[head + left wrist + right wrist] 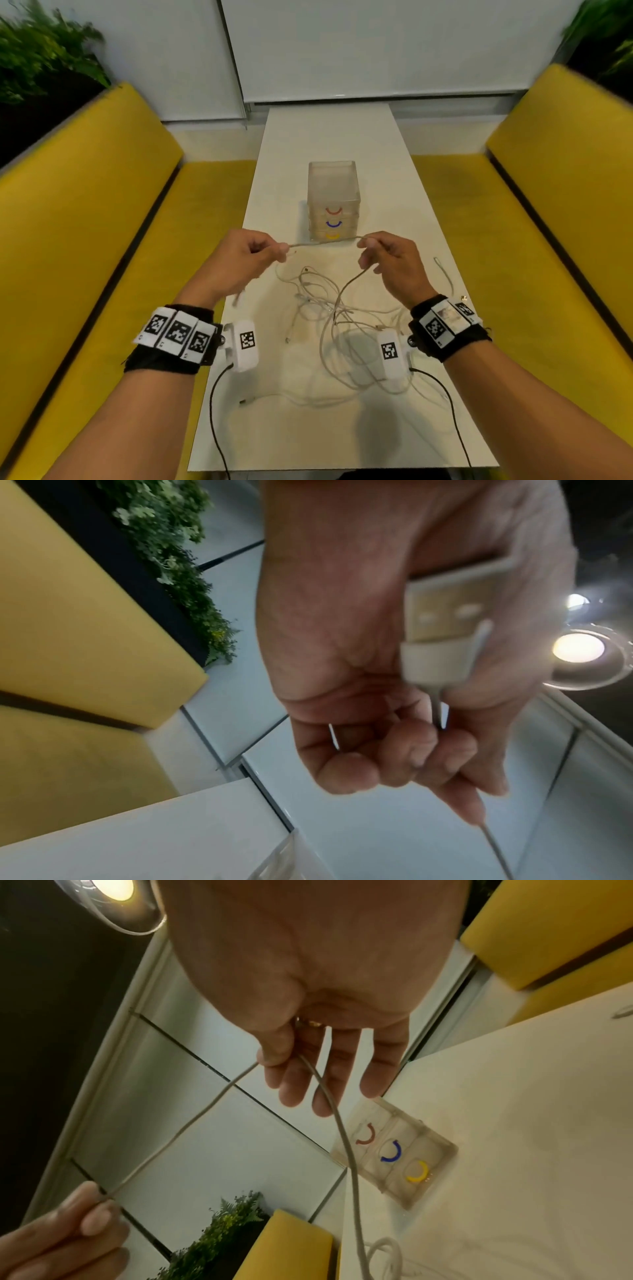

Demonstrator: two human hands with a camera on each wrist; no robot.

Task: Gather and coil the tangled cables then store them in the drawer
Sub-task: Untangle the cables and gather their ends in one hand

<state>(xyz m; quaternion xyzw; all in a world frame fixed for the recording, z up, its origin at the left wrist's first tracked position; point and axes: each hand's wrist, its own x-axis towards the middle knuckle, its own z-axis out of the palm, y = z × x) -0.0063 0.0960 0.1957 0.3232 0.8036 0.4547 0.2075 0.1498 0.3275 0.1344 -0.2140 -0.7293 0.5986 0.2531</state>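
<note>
While no readable writing is showing, the left hand [247,255] and right hand [394,260] are each pinching a white cable [323,241], stretching it left-right above the table [394,212].

Long white table [329,144] runs between two yellow upholstered benches [89,192] [561,178]. White roller blinds [376,48] cover the far wall. Green plants [37,51] [606,31] sit behind both bench backs. Round ceiling lamp [578,649] lit overhead.
</note>
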